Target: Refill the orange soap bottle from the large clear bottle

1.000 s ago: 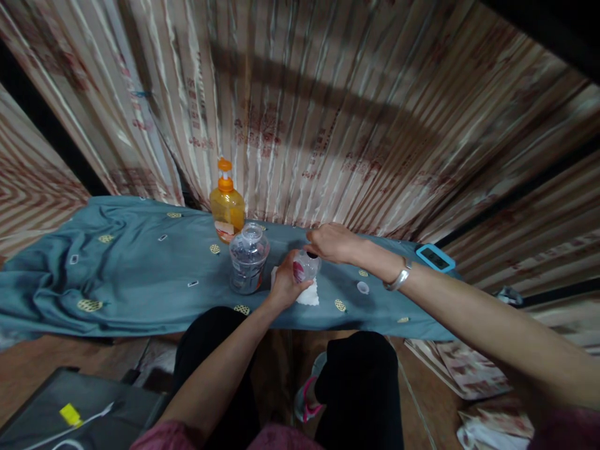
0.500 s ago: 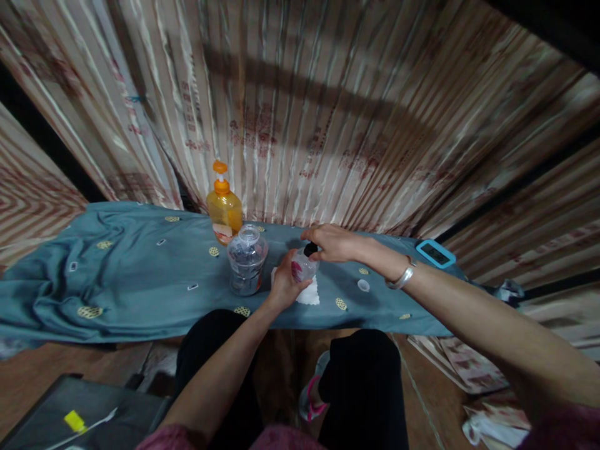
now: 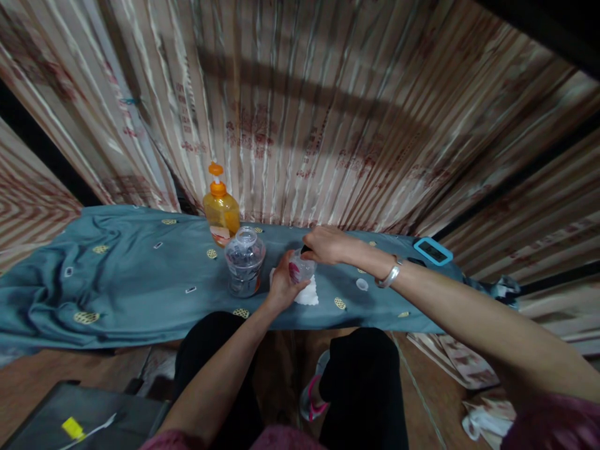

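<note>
In front of me, my left hand (image 3: 283, 282) is wrapped round a small clear bottle (image 3: 304, 267) with a pink mark on its side. My right hand (image 3: 324, 244) is closed on the bottle's black top (image 3: 305, 249), which its fingers partly cover. A white piece of paper (image 3: 308, 295) lies just beneath the bottle. To the left of my left hand stands a larger clear plastic bottle (image 3: 244, 265), uncapped, with some print on it. A small translucent cap (image 3: 362, 284) rests on the cloth below my right wrist.
An orange pump bottle (image 3: 222, 214) stands behind the larger clear bottle. At the table's right end sits a blue-rimmed digital clock (image 3: 433, 251). A teal patterned cloth (image 3: 135, 287) covers the table, and a striped curtain (image 3: 290, 125) hangs close behind it.
My right hand has closed down over the black top, hiding more of it. The view has shifted slightly; the other things stay in place.
</note>
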A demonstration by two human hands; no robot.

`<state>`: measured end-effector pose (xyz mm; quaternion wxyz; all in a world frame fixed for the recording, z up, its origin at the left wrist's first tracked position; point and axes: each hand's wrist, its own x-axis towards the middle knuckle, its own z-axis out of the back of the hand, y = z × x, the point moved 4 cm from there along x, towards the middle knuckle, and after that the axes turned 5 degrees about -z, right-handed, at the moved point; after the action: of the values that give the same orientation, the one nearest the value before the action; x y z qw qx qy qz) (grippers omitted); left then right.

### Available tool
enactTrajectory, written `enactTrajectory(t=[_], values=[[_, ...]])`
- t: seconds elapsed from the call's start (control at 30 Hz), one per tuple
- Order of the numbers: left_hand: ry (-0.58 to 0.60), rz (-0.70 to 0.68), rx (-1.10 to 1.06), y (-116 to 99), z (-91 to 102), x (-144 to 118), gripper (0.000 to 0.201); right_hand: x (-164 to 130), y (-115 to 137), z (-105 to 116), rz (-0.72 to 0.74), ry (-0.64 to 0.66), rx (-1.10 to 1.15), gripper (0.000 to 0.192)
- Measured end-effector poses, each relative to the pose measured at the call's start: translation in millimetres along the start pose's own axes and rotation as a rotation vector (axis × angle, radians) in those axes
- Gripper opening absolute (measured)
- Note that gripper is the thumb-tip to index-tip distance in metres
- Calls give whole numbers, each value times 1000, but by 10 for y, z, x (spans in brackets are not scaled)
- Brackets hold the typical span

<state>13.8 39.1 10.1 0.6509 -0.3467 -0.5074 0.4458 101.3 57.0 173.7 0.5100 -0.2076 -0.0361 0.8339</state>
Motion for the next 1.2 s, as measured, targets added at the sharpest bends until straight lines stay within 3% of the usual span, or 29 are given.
enactTrajectory(t=[0.17,0.3,0.37,0.47,0.6,0.7,0.83,1.03,1.1,1.2], values=[[-13,3,-9,-10,27,-8,78,21,7,4,-17,-27,119,31],[-35,-23,-3,-28,59,-12,74,62,-237,-201,-60,-96,376,39],[-37,-24,-4,-29,71,-11,73,93,-368,-473,-114,-133,528,38],[-37,21,-16,-9,80,-11,76,144,-429,-1046,-311,-162,642,36],[-36,51,-19,3,86,-14,78,255,-142,-1685,-423,-166,738,43],[-51,45,-28,-3,102,-12,78,357,75,-1899,-434,-132,825,39],[-80,70,-33,4,145,-5,78,393,93,-2021,-453,-78,974,29],[-106,87,-1,-15,218,-3,78,88,-274,-2173,-596,-175,1303,30],[-109,101,21,-23,217,-6,78,-35,-354,-2095,-586,-254,1442,33],[-81,116,41,-31,173,-10,80,-170,-333,-1801,-478,-410,1607,40]])
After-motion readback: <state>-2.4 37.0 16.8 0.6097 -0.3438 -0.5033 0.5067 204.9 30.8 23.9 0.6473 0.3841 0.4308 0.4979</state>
